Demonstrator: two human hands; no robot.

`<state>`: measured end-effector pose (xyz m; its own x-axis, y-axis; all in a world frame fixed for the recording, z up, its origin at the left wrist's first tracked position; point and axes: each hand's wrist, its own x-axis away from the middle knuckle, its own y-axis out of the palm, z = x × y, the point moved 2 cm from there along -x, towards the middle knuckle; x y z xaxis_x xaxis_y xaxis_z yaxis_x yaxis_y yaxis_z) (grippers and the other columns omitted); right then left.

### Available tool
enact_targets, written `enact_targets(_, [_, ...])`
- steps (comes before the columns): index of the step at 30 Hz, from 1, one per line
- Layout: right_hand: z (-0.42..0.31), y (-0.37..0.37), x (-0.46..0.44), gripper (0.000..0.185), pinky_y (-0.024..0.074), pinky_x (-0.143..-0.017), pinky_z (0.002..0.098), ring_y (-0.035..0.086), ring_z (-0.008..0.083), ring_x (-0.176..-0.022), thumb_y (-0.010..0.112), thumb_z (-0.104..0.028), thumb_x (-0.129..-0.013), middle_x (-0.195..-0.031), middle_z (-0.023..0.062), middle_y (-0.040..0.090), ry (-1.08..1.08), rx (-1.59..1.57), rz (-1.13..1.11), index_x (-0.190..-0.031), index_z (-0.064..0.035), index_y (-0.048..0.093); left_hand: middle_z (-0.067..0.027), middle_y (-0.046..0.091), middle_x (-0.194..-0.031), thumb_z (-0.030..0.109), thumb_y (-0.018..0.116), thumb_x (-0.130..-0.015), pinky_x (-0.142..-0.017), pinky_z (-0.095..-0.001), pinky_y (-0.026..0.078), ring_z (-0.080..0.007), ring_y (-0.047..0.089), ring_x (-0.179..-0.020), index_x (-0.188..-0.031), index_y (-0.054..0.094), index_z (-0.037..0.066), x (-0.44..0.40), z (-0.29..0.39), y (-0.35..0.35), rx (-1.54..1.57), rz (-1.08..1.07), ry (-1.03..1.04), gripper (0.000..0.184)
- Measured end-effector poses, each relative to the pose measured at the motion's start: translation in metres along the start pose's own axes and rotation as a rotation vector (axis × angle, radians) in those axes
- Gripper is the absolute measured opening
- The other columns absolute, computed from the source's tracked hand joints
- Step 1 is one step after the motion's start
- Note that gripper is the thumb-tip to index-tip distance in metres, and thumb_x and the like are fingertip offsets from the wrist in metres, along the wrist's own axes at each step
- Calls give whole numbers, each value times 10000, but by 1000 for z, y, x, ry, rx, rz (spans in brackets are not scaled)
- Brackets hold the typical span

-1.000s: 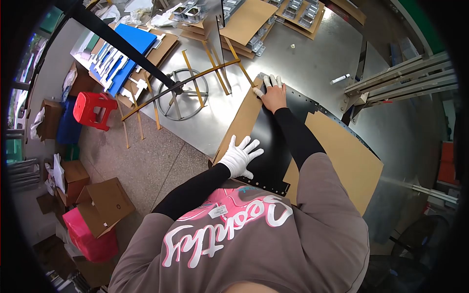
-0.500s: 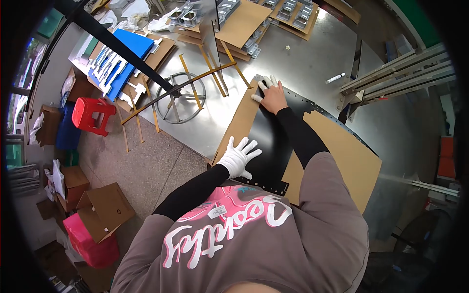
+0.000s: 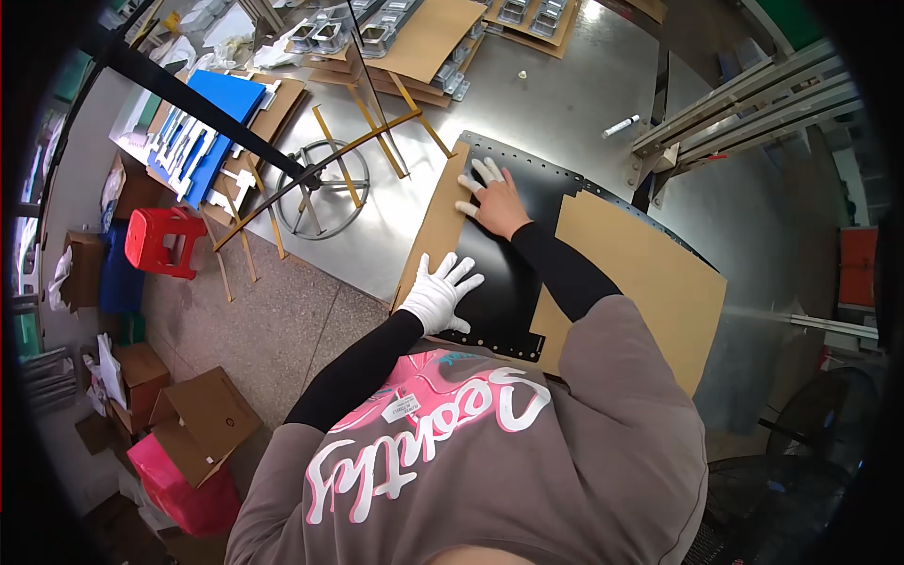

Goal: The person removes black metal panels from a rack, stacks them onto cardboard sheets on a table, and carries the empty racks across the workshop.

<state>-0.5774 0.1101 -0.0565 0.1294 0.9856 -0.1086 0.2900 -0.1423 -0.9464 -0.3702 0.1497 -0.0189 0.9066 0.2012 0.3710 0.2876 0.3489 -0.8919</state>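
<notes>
Has drawn the bare-backed, white-fingertipped right hand (image 3: pixel 494 201) back from the far edge of the glossy black sheet (image 3: pixel 508 282), uncovering the row of small holes (image 3: pixel 513 157) there. Now spreads it closer to the white-gloved left hand (image 3: pixel 433 297). Has also shifted the head view, setting the red plastic stool (image 3: pixel 151 241) farther left and lower.

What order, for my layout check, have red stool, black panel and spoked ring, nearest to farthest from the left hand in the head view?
From the left hand:
1. Black panel: at it, extending right.
2. Spoked ring: to the upper left.
3. Red stool: farther left, on the floor.
</notes>
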Motion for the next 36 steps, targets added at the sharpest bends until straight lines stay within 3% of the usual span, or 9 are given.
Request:
enact_targets(4, [-1,-25,87,814,193,-1053,465,236,371,-1295,651,-465,-726,-1370,211,318,112,-123,20,-1307,15,344,-136,269,-1409,552,690,-610,-1034,-561,171,-324,213,-1322,-1344,327,126,31,-17,10,37,86,-89,923])
enact_targets(9, [-12,-29,205,1031,150,-1071,483,163,400,-1317,686,-543,-650,-1400,268,205,145,-62,-213,-1358,38,210,-160,305,-1373,504,715,-598,-1044,-506,203,-323,263,-1294,-1332,309,69,94,-62,47,141,143,-289,946])
enact_targets(17, [-52,-31,213,1134,133,-1058,527,135,472,-1295,719,-575,-572,-1382,332,160,153,11,-331,-1368,35,190,-138,347,-1351,457,724,-602,-1052,-468,216,-294,298,-1281,-1324,311,60,86,-69,51,124,163,-249,922])
enact_targets(29, [-78,-15,182,1098,130,-1055,532,148,481,-1286,726,-558,-577,-1369,349,174,195,44,-290,-1353,44,234,-142,375,-1348,492,732,-577,-1056,-452,222,-309,322,-1275,-1332,319,66,75,-78,49,93,176,-235,961])
enact_targets(36, [-85,-19,189,1037,142,-1055,527,164,478,-1282,728,-522,-608,-1369,332,197,209,11,-251,-1338,48,260,-138,371,-1349,411,754,-578,-1036,-460,256,-297,341,-1260,-1332,321,77,76,-69,31,141,125,-271,932])
